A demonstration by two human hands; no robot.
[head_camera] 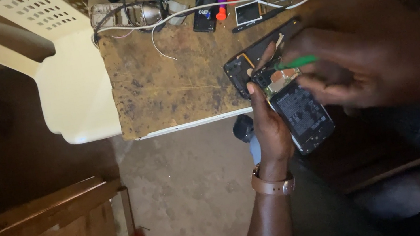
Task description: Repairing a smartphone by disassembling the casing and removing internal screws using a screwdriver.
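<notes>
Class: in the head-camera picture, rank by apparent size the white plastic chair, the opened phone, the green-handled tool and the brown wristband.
1. White plastic chair
2. Opened phone
3. Brown wristband and green-handled tool: they look alike, and the tool is partly hidden by the right hand, so unranked.

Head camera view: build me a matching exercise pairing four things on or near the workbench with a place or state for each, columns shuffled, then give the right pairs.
Things:
1. opened phone
2. green-handled tool
3. plastic chair
4. wrist strap

Places or states:
A. pinched in the right hand, tip at the phone's upper end
B. worn on the left arm
C. held from below by the left hand, back cover off, battery showing
D. standing left of the worn wooden workbench

Pairs: 1-C, 2-A, 3-D, 4-B
</notes>
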